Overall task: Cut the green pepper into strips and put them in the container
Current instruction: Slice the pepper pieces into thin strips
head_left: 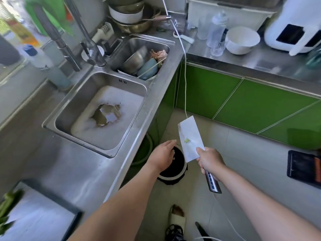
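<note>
Beneath cleaver [190, 139], black-lined bin [170, 178].

The steel counter [73, 171] carried a white cutting board [43, 214] at its near corner, with green pepper pieces [7, 204] on the board's left edge (blurred). Stacked pots [132, 16] stood behind the sinks. The right counter [260, 61] bore a white bowl [242, 40], clear bottles [217, 26] and a white appliance [293, 23]. A round bin [173, 164] stood on the tiled floor [243, 171].

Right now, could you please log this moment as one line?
right hand: grips cleaver, green scrap stuck to it | left hand: fingers relaxed, above bin
</note>
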`<state>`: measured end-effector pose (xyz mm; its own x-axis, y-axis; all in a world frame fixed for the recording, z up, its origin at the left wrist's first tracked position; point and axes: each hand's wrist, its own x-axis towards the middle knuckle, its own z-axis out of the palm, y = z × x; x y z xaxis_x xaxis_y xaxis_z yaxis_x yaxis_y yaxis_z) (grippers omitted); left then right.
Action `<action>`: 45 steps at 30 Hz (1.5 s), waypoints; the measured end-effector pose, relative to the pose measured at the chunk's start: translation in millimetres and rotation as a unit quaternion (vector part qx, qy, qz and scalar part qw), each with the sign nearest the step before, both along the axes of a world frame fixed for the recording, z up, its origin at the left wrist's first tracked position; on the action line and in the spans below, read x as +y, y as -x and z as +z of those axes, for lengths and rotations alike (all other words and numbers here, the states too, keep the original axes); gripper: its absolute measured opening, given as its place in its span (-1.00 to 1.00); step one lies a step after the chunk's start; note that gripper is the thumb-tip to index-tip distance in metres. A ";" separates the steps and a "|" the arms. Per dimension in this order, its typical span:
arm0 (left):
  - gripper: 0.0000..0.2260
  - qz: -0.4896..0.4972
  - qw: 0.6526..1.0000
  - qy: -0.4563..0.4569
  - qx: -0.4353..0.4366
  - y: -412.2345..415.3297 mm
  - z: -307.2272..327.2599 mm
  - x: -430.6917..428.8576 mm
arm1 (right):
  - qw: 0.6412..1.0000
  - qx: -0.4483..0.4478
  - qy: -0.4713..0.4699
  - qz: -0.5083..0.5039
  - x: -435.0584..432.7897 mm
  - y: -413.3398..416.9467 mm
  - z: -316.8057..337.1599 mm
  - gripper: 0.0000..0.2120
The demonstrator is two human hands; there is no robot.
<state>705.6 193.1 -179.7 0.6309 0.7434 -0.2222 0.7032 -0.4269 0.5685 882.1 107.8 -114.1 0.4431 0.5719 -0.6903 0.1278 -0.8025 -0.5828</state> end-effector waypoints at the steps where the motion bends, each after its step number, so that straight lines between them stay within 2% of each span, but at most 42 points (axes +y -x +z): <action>1: -0.59 0.005 1.000 -0.004 -0.014 0.5 0.6 0.6 | 1.000 -0.014 0.004 0.010 1.1 0.8 -1.3 -0.75; 6: -0.55 -0.049 0.994 -0.045 -0.084 -14.8 1.6 0.9 | 0.996 -0.065 0.034 0.051 6.1 5.0 -1.9 -0.69; 12: -0.65 -0.088 0.996 0.005 0.013 -6.5 -12.7 5.0 | 0.993 -0.099 0.041 0.055 6.9 -1.3 3.0 -0.69; 14: -0.67 -0.049 0.998 0.038 0.023 -3.9 -10.3 8.3 | 0.991 -0.111 0.043 0.059 6.9 -4.9 4.7 -0.66; 16: -0.69 0.059 0.995 0.084 -0.016 -5.0 -6.6 12.4 | 0.989 -0.124 0.045 0.073 7.3 -6.4 6.6 -0.67; 18: -0.71 0.159 0.975 0.144 -0.057 -8.4 -3.2 15.6 | 0.986 -0.135 0.049 0.085 7.8 -6.9 7.4 -0.68; 20: -0.73 0.199 0.964 0.159 -0.080 -10.0 -1.0 17.3 | 0.984 -0.143 0.049 0.094 8.4 -6.4 7.9 -0.68; 25: -0.80 0.156 0.980 0.118 -0.036 -8.0 7.9 17.8 | 0.977 -0.170 0.057 0.115 10.1 -3.4 9.3 -0.64; 27: -0.75 0.131 0.974 0.183 -0.018 -4.9 11.1 17.0 | 0.975 -0.177 0.057 0.125 10.2 -2.1 10.4 -0.64; 29: -0.59 0.085 0.970 0.229 0.022 0.1 15.5 15.3 | 0.973 -0.180 0.051 0.134 8.5 0.7 14.8 -0.64; 31: -0.58 0.084 0.973 0.211 0.032 10.4 25.1 14.5 | 0.973 -0.176 0.038 0.145 9.0 5.3 21.5 -0.63; 37: -0.75 0.194 0.973 0.122 -0.031 85.7 75.2 1.7 | 0.963 -0.141 -0.044 0.224 23.7 52.5 58.7 -0.61; 41: -0.87 0.283 0.956 0.071 -0.044 160.2 107.8 -20.6 | 0.942 -0.103 -0.095 0.305 37.6 117.3 81.4 -0.64; 45: -0.86 0.354 0.933 0.034 -0.045 246.5 126.1 -55.1 | 0.911 -0.075 -0.132 0.383 42.9 197.3 94.1 -0.60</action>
<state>459.1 138.0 -53.5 0.0046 0.9671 -0.2543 0.7428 0.1669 0.6484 684.8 150.7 -20.0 -0.0787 0.8907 -0.4477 0.6860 -0.2775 -0.6727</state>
